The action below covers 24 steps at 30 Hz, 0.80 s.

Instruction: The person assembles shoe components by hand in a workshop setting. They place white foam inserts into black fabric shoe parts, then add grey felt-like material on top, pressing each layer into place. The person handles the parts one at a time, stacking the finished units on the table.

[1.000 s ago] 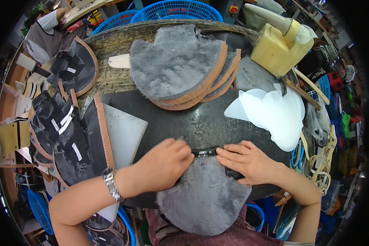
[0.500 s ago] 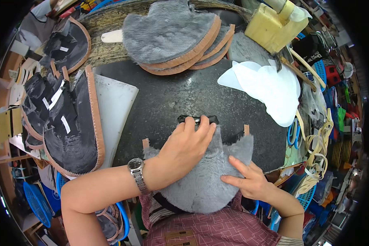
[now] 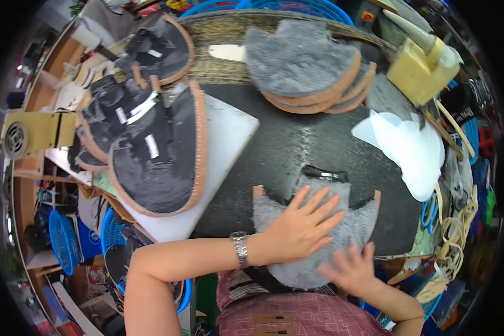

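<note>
A grey furry piece (image 3: pixel 359 222), rounded at the near end and with a narrow tab at its far side, lies at the near edge of the black work surface. Along the tab's far end runs a folded black strip (image 3: pixel 325 173); short brown strips stick up at the two far corners. My left hand (image 3: pixel 303 227), a metal watch on its wrist, rests flat over the middle of the fur with fingers spread. Blurred by motion, my right hand (image 3: pixel 351 271) is by the piece's near right side, fingers apart; whether it touches the fur I cannot tell.
Brown-edged furry pieces (image 3: pixel 302 56) are stacked at the far side. Brown-edged black pieces (image 3: pixel 157 168) lie on a white board (image 3: pixel 229 126) to the left. White sheet shapes (image 3: pixel 411 151), a yellow container (image 3: pixel 423 73) and blue-handled scissors (image 3: pixel 428 213) are to the right.
My left hand has let go of the black strip and now lies flat on the fur. My right hand has slid nearer to me. The whole view has shifted, with the scene moving right.
</note>
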Available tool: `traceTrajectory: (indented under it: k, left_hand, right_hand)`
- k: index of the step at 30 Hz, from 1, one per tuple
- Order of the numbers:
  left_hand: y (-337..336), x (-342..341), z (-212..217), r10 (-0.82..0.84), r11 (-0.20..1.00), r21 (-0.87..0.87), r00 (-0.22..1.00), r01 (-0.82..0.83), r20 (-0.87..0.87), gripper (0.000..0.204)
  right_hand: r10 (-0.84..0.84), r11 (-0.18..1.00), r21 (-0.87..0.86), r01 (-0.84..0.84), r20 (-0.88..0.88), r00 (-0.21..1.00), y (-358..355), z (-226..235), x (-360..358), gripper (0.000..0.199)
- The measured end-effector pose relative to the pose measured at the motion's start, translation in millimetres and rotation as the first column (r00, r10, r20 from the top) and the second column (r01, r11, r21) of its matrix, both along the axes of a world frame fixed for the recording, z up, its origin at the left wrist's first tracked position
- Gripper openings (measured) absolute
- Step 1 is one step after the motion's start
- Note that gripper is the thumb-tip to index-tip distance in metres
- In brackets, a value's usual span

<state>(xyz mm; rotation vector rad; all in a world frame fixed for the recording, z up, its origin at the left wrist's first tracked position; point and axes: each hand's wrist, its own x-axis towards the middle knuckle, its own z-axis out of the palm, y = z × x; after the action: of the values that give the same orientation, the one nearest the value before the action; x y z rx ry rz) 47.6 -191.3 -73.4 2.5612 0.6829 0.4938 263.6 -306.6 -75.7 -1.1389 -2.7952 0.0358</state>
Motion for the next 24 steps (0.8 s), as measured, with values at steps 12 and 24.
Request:
traceTrajectory:
  k: [12,24]
  left_hand:
    - [187,-301,66,0.842,0.38,0.057,0.319,-0.923,-0.435,0.064]
    - [37,-174,164,0.8,0.588,-0.24,0.511,-0.773,0.313,0.022]
  right_hand:
    - [0.322,0.699,0.715,0.015,-0.333,0.886,252,81,-45,0.028]
    - [-0.59,0.793,-0.316,0.522,-0.179,0.788,229,61,117,0.022]
